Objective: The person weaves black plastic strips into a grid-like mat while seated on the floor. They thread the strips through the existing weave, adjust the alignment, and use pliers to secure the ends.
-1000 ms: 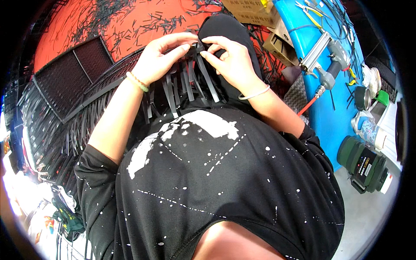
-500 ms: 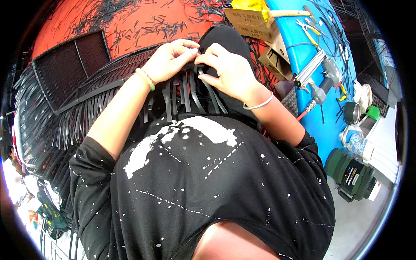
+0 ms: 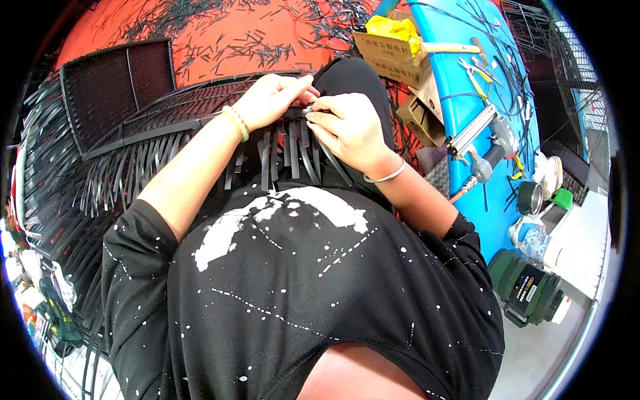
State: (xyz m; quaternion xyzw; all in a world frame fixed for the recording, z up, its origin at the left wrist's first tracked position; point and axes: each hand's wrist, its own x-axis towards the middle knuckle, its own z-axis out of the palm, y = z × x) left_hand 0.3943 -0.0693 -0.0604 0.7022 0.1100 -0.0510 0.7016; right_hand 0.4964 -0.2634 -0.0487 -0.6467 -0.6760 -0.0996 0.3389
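Observation:
Across my lap lies a black woven panel (image 3: 190, 128) on a frame, with loose flat black strips (image 3: 267, 157) hanging from its near edge. My right hand (image 3: 350, 130) is closed at the right end of that edge, its thumb and fingers pinching a flat black strip (image 3: 333, 159). Just left of it, my left hand (image 3: 270, 101) is over the panel, with thumb and fingers apart. Its fingertips come close to the right hand's, and some are partly hidden. What lies directly beneath the left fingers cannot be made out.
Black strip offcuts (image 3: 247, 50) litter the red surface ahead. On the blue table (image 3: 437, 93) at right are a hammer (image 3: 453, 48), yellow-handled pliers (image 3: 477, 80) and an air stapler (image 3: 490, 150). Cardboard boxes (image 3: 393, 60) stand beside it. A dark green jug (image 3: 527, 287) stands at lower right.
Both hands have shifted slightly in the picture. My left hand's thumb has lifted away from its fingers, and my right thumb and fingers have come together on a strip.

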